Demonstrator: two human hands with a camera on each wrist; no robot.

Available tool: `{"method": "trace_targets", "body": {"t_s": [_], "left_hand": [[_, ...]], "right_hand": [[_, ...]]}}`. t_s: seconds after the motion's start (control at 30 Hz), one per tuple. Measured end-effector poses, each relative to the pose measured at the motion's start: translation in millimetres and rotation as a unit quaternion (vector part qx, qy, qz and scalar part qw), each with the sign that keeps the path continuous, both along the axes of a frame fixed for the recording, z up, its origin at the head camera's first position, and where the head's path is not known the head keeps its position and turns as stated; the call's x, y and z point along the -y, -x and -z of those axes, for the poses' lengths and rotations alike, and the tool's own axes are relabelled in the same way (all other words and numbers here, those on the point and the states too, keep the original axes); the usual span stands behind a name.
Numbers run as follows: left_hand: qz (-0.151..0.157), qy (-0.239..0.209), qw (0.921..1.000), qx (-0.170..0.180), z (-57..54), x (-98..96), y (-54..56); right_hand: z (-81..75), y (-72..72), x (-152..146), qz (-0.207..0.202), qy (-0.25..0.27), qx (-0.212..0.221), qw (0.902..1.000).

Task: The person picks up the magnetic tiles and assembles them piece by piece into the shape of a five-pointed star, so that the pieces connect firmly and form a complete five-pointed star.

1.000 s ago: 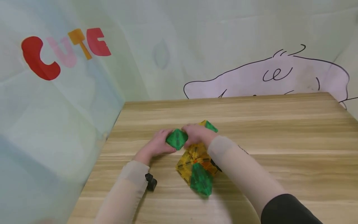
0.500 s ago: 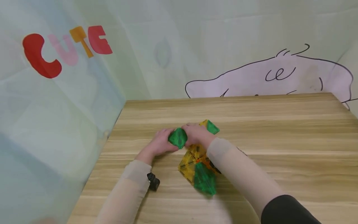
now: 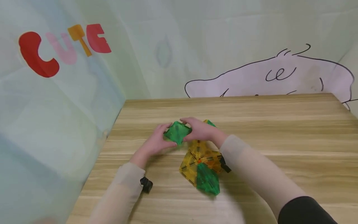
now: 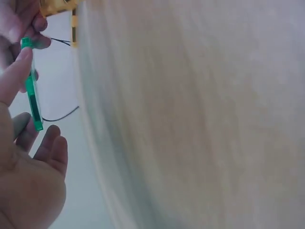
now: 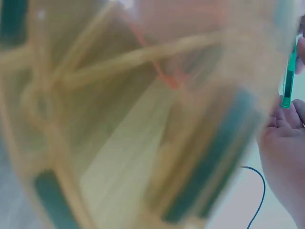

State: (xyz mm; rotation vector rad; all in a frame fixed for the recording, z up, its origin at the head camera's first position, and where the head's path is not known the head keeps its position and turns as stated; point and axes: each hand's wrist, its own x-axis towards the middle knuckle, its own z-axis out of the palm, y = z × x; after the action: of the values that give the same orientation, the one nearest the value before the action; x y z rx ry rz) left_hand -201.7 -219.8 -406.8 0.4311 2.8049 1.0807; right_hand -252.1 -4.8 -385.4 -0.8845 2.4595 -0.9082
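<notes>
A pair of translucent green magnetic tiles (image 3: pixel 177 133), joined along a middle seam, is held between both hands over the table. My left hand (image 3: pixel 156 140) grips its left side, with the thumb near the lower corner. On the right, my right hand (image 3: pixel 199 129) pinches the opposite side. The left wrist view shows the green tiles (image 4: pixel 32 98) nearly edge-on between the fingers of the left hand (image 4: pixel 35 183). Just below the hands stands a yellow and orange magnetic-tile structure (image 3: pixel 188 168), with a green section (image 3: pixel 208 180) at its front.
Behind the right hand, another green tile (image 3: pixel 211 123) with a yellow edge partly shows. The wooden table (image 3: pixel 279 130) ends at a printed cloth backdrop (image 3: pixel 156 37) at the back and left. Blurred yellow tiles (image 5: pixel 119 119) fill much of the right wrist view.
The green tiles have moved slightly away from me and look wider and flatter. The right forearm has shifted right, uncovering more of the yellow structure, and the left wrist has shifted a little left.
</notes>
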Motion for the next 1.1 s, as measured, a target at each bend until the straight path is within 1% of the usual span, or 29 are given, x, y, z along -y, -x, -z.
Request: {"method": "trace_targets", "body": {"t_s": [0.1,0.17,0.23,0.3,0.37,0.43,0.47,0.5,0.57,0.63,0.73,0.8,0.87,0.93,1.0,1.1], "left_hand": [[-0.003,-0.019,0.9998,0.001,-5.6,-2.4,-5.6],[-0.006,-0.032,0.9995,0.003,-8.5,-4.3,-9.0],[-0.006,-0.053,0.9985,0.01,-11.5,-6.0,-13.1],[-0.003,-0.092,0.9954,0.026,-15.2,-7.1,-16.8],[0.005,-0.129,0.9906,0.043,-18.8,-7.5,-20.1],[0.019,-0.164,0.9846,0.056,-22.2,-8.0,-22.7],[0.027,-0.175,0.9824,0.06,-23.8,-8.3,-23.7],[0.034,-0.177,0.9817,0.061,-25.1,-8.7,-25.2],[0.05,-0.17,0.9827,0.053,-26.7,-9.2,-28.4],[0.065,-0.158,0.9841,0.048,-27.2,-9.3,-33.2],[0.083,-0.139,0.986,0.041,-25.2,-9.4,-40.8],[0.087,-0.13,0.9867,0.044,-22.4,-10.2,-45.2],[0.09,-0.126,0.9868,0.047,-19.1,-10.8,-49.2],[0.092,-0.126,0.9864,0.052,-17.2,-11.7,-53.4],[0.098,-0.134,0.9843,0.06,-15.9,-12.4,-57.5],[0.107,-0.14,0.9818,0.07,-15.5,-14.2,-62.0]], "right_hand": [[-5.7,-3.5,-4,0.021,0.042,0.031,0.9984],[-8.8,-7.2,-6,0.046,0.083,0.063,0.9935],[-11.6,-11.9,-6,0.071,0.135,0.098,0.9834],[-14.0,-17.2,-6,0.085,0.186,0.127,0.9705],[-15.4,-22.6,-7,0.094,0.22,0.145,0.96],[-16.4,-28.2,-8,0.098,0.241,0.154,0.9531],[-16.5,-31.0,-9,0.103,0.245,0.159,0.9509],[-16.7,-33.7,-10,0.108,0.245,0.161,0.9498],[-16.3,-39.0,-13,0.111,0.244,0.166,0.9491],[-16.0,-44.6,-17,0.105,0.236,0.171,0.9508],[-13.8,-51.9,-23,0.09,0.217,0.167,0.9575],[-12.1,-56.8,-27,0.082,0.207,0.165,0.9607],[-9.8,-62.1,-30,0.077,0.212,0.175,0.9584],[-7.3,-67.8,-33,0.075,0.22,0.189,0.954],[-4.7,-73.7,-36,0.075,0.233,0.204,0.9481],[-1.8,-80.8,-39,0.075,0.242,0.213,0.9437]]}}
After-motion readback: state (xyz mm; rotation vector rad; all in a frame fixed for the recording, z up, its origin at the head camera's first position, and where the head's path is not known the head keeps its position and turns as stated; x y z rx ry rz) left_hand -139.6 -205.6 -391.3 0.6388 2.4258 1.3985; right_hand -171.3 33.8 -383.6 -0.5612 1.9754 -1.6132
